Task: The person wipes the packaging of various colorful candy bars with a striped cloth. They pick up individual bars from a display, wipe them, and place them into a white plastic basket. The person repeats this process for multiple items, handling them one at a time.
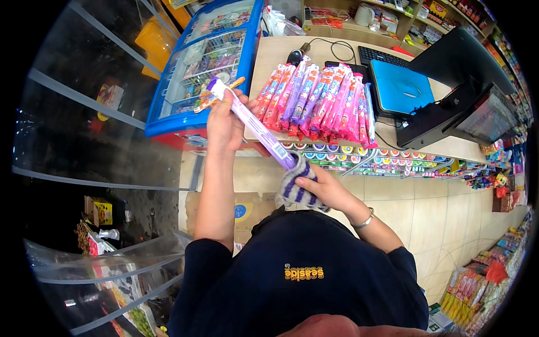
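My left hand grips the upper end of a long purple-and-white plastic wand package, tilted across my front. Its lower end meets a grey-and-purple striped knitted cloth, which my right hand holds bunched around it. A row of similar pink, red and purple wand packages lies side by side on the wooden counter, beyond my hands. An orange wrapped item shows behind my left hand; whether I hold it too, I cannot tell.
A blue-rimmed chest freezer stands left of the counter. On the counter are a scanner, a keyboard, a blue-topped device and a black monitor. Racks of small tubs hang below its edge. Flattened cardboard lies on the floor.
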`<action>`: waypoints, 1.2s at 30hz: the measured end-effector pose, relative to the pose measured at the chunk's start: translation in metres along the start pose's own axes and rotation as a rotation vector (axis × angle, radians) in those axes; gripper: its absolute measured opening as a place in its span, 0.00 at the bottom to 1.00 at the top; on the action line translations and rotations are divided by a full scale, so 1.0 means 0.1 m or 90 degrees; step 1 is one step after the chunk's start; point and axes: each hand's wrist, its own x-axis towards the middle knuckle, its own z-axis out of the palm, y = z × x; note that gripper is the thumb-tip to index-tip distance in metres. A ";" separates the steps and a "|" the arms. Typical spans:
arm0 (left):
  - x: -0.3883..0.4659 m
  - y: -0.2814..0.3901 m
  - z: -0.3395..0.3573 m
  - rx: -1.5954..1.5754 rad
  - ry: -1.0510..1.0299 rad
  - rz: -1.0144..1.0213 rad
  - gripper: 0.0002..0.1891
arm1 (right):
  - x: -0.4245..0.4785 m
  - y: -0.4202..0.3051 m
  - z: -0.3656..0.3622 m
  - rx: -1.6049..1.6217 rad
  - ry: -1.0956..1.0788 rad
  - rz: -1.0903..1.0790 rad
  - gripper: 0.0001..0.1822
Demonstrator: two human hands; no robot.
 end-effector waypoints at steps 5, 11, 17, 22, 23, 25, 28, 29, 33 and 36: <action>-0.05 0.07 -0.05 -0.056 -0.017 0.018 0.16 | -0.10 0.18 -0.12 -0.234 0.129 -0.078 0.16; -0.47 -0.03 0.16 -0.093 0.005 -0.038 0.18 | -0.23 0.12 -0.21 -0.394 0.168 -0.134 0.16; -1.14 -0.30 0.30 0.016 0.118 -0.051 0.20 | -0.43 0.11 -0.17 -0.527 0.053 -0.210 0.16; -1.55 -0.27 0.10 -0.082 0.129 0.043 0.26 | -0.64 0.15 0.00 -0.563 0.006 -0.321 0.17; -1.67 -0.25 0.09 -0.090 0.136 0.061 0.26 | -0.67 0.15 0.02 -0.562 -0.019 -0.318 0.17; -1.93 -0.22 0.05 -0.102 0.151 0.100 0.27 | -0.75 0.17 0.06 -0.556 -0.071 -0.315 0.18; -2.26 -0.14 -0.19 -0.134 0.222 0.199 0.27 | -0.85 0.23 0.14 -0.519 -0.105 -0.341 0.17; -2.39 -0.07 -0.27 -0.145 0.257 0.235 0.27 | -0.88 0.26 0.18 -0.493 -0.115 -0.352 0.16; -2.87 0.13 -0.39 -0.144 0.263 0.298 0.28 | -0.97 0.45 0.30 -0.331 -0.120 -0.198 0.09; -3.11 0.13 -0.41 -0.155 0.251 0.316 0.26 | -1.00 0.50 0.46 -0.293 -0.146 -0.131 0.09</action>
